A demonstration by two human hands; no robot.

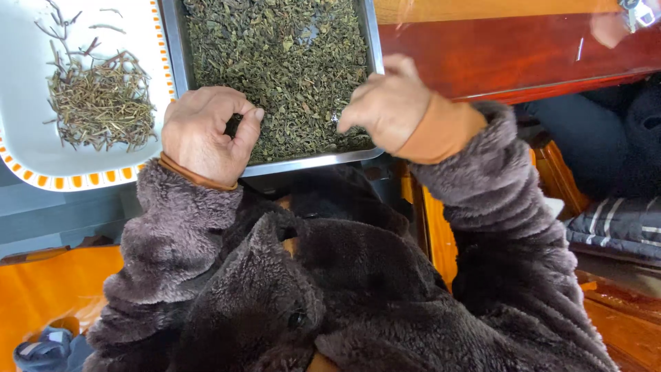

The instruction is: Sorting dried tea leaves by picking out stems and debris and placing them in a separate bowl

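A metal tray (310, 162) full of dark green dried tea leaves (275, 62) lies in front of me. My left hand (203, 131) rests on the tray's near left corner, fingers curled shut around a small pinch of dark leaves. Over the near right part of the tray, my right hand (385, 103) has its fingertips pinched down into the leaves. Both arms wear fuzzy dark brown sleeves with orange cuffs.
A white plate (27, 138) with an orange checked rim sits left of the tray and carries a pile of pale stems (100, 103). A red-brown wooden table (496, 55) runs to the right. Another person's hand (609, 27) shows at the top right corner.
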